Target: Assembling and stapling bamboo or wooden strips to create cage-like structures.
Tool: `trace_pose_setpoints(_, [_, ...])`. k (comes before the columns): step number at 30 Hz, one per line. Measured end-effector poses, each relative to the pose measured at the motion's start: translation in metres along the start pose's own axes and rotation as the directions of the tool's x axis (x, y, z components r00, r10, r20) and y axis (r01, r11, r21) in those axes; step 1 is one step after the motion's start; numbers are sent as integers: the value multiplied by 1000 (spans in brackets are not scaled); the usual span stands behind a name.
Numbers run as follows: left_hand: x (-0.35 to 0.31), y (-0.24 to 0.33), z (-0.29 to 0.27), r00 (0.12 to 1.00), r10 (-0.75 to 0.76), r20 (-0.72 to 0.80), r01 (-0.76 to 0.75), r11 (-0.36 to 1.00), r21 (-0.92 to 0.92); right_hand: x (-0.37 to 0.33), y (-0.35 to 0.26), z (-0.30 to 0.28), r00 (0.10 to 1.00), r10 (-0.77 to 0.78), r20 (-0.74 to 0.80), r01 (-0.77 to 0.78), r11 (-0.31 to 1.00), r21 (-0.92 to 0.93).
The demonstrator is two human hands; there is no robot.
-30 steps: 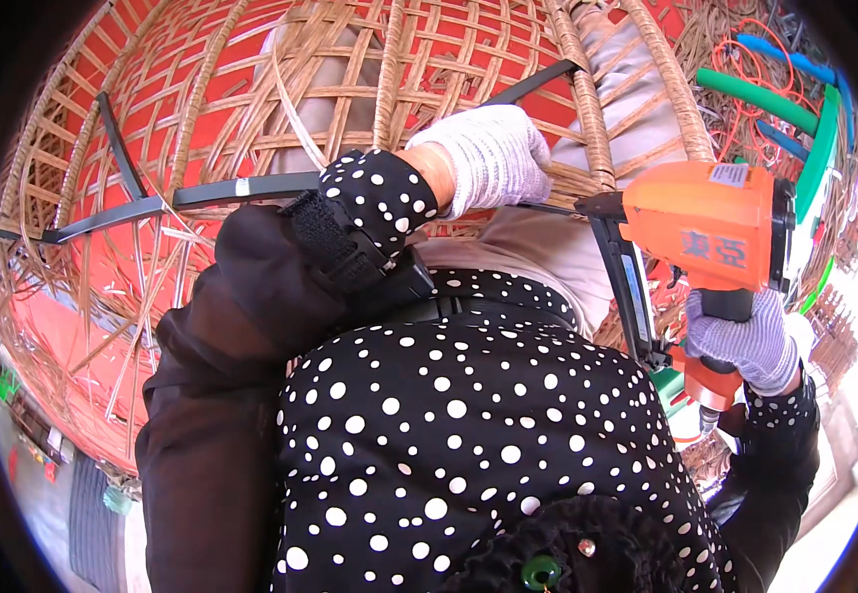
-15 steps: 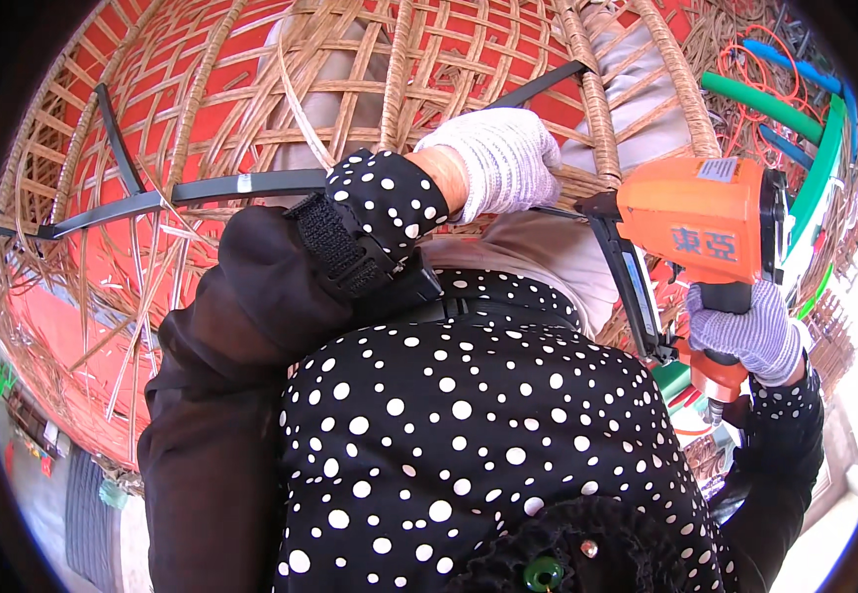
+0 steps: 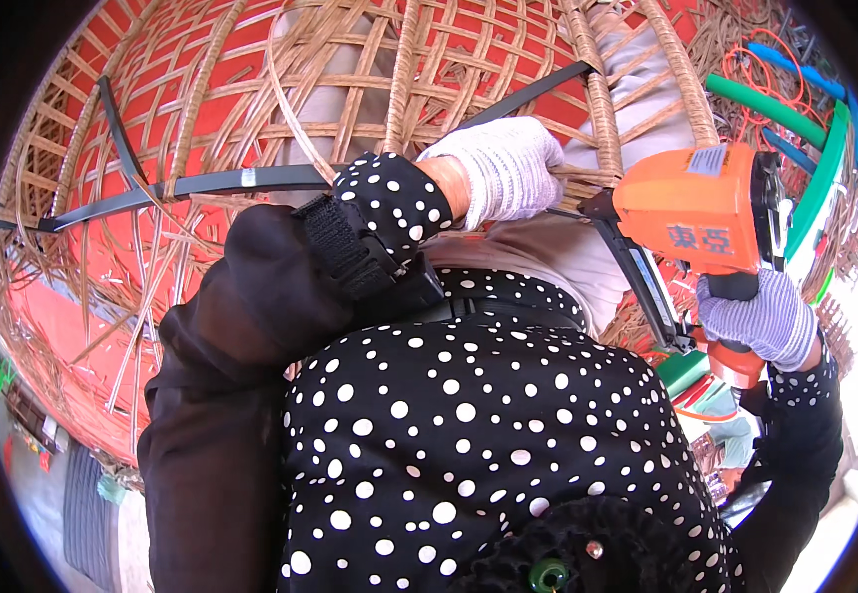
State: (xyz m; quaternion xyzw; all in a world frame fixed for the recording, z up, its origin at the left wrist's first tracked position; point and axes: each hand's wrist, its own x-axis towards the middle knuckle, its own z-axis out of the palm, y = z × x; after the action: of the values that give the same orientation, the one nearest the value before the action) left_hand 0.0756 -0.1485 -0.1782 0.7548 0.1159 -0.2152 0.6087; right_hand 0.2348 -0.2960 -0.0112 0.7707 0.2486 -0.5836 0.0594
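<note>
My left hand (image 3: pixel 508 170), in a white knit glove, is closed around a bundle of brown wicker strands (image 3: pixel 585 180) that come out at its right side. My right hand (image 3: pixel 760 314), in a grey-lilac knit glove, grips the handle of an orange pneumatic nail gun (image 3: pixel 684 208) with a black magazine. The gun's nose is at the strands, just right of my left fist and beside a wrapped upright rib (image 3: pixel 602 119). Whether the tip touches the strands I cannot tell. The open wicker weave (image 3: pixel 350 84) spreads beyond my hands over my lap.
A dark flat band (image 3: pixel 221 181) crosses the weave on the left, and a dark strip (image 3: pixel 533 94) slants behind my left hand. Green tubing (image 3: pixel 770 109) and an orange hose (image 3: pixel 795 79) lie at the upper right. Loose strands hang over red sheeting (image 3: pixel 73 331) at left.
The nail gun has tilted slightly, and my right hand has shifted a little right and up with it. My left fist stays nearly in place on the strands.
</note>
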Motion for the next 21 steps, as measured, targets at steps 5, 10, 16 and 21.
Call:
trace_pose_setpoints(5, [0,2,-1,999,-44,22,45,998,-43,-2,-3,0,1000,19,-21,-17,997,77])
trace_pose_setpoints(10, [-1,-1,-1,1000,-8,1,8,998,-57,-12,-1,16,990,39,-133,-17,987,161])
trace_pose_setpoints(16, [39,7,-10,939,335,-82,-295,902,314,-45,4,10,916,75,-395,140,862,487])
trace_pose_setpoints(21, [35,22,-30,851,480,-215,-397,854,336,-65,2,-4,810,-8,-586,317,848,426])
